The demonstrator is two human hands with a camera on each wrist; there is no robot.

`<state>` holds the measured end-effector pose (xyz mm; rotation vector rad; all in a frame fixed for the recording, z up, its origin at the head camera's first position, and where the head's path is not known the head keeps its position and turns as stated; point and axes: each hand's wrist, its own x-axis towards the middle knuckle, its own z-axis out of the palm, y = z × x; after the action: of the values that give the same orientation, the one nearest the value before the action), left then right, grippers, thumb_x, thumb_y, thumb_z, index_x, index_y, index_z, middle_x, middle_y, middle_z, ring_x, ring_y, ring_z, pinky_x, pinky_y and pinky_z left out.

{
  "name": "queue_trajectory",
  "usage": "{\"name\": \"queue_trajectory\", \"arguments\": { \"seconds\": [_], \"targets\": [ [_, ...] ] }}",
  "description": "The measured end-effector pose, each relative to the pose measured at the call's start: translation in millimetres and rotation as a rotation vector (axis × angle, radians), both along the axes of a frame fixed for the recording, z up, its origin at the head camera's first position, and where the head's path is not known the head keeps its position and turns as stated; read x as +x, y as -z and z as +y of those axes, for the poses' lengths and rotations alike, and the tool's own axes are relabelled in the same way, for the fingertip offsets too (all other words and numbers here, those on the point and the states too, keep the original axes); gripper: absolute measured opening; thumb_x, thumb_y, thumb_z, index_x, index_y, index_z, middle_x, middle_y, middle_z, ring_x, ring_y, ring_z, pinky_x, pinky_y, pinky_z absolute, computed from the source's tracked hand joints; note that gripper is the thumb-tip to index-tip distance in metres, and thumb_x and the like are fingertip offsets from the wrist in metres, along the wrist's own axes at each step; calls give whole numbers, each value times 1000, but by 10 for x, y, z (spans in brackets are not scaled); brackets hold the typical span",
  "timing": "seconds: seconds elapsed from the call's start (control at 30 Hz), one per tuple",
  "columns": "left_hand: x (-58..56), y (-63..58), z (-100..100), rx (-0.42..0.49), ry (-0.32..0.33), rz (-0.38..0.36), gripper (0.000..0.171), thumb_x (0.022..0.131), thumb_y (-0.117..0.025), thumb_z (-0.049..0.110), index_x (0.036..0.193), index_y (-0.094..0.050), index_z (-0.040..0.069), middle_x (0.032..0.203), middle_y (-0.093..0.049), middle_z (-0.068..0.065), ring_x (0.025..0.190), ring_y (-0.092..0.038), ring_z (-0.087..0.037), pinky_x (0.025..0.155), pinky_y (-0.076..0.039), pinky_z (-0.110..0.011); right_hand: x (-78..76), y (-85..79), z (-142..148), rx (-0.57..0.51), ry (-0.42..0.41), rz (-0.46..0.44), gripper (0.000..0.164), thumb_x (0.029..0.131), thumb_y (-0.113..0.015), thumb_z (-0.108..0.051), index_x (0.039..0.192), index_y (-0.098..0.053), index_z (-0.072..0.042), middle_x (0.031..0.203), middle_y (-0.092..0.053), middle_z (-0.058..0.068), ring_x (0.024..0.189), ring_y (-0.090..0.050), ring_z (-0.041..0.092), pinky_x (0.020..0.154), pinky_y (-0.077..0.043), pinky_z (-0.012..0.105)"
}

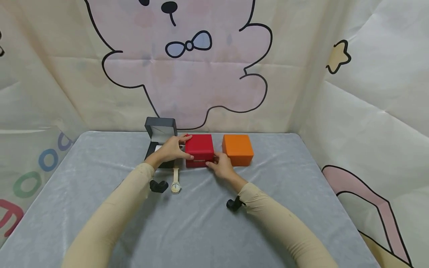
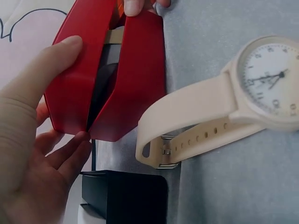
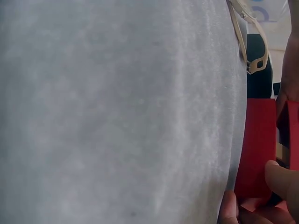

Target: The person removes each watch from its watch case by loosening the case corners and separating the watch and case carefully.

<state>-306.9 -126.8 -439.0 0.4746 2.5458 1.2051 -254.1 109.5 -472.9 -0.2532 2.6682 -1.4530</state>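
Observation:
A red watch-style box [image 1: 200, 144] stands at the back of the table between my hands. In the left wrist view its lid [image 2: 77, 88] is partly raised from the base [image 2: 140, 79], and a tan strip and something dark show in the gap. My left hand [image 1: 171, 149] grips the lid, thumb on its front and fingers at the far side. My right hand [image 1: 222, 166] holds the base at its right front corner, the thumb on the front face. In front of the box lies a cream wristwatch [image 1: 175, 187] with a buckled strap.
A dark grey box [image 1: 161, 123] stands with its lid up behind my left hand. An orange box [image 1: 238, 149] sits just right of the red one. Grey cloth covers the table [image 1: 194, 230]; a printed curtain [image 1: 201, 85] hangs behind it.

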Motion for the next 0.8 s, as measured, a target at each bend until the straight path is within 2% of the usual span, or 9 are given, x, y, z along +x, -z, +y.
{"name": "queue_trajectory", "arguments": {
  "seconds": [0.1, 0.33, 0.5, 0.6, 0.8],
  "targets": [
    [-12, -2, -1, 10, -10, -26, 95, 77, -85, 31, 158, -36, 18, 167, -28, -11, 139, -48, -37, 109, -47, -55, 18, -14, 1, 22, 2, 2, 46, 94, -71, -7, 137, -59, 2, 128, -70, 18, 114, -70, 27, 99, -56, 39],
    [-46, -10, 0, 38, -29, -42, 92, 78, -85, 31, 157, -39, 20, 156, -46, -16, 135, -51, -35, 108, -48, -54, 7, -64, 1, 14, 1, -32, 63, 96, -69, -10, 152, -42, -1, 146, -57, 18, 132, -60, 28, 106, -50, 41],
    [-44, -36, 3, 52, -36, -61, 90, 79, -83, 35, 156, -40, 20, 152, -49, -18, 134, -50, -36, 107, -48, -53, 7, -99, -6, 78, 4, -41, 48, 96, -69, -11, 141, -57, -3, 134, -67, 15, 120, -66, 26, 107, -51, 41],
    [-40, -39, 9, 74, -43, -62, 87, 80, -82, 35, 156, -41, 21, 151, -49, -18, 132, -50, -36, 106, -49, -52, 11, -124, -5, 114, 12, -35, 38, 96, -69, -11, 132, -64, -2, 125, -71, 14, 111, -64, 26, 105, -52, 43],
    [-12, -1, -25, 113, -56, -62, 83, 83, -80, 37, 155, -42, 22, 153, -47, -17, 132, -50, -36, 106, -49, -52, 31, -149, -34, 145, 14, -44, 35, 95, -71, -12, 128, -66, -2, 120, -72, 13, 104, -61, 25, 100, -53, 42]
  ]
}}
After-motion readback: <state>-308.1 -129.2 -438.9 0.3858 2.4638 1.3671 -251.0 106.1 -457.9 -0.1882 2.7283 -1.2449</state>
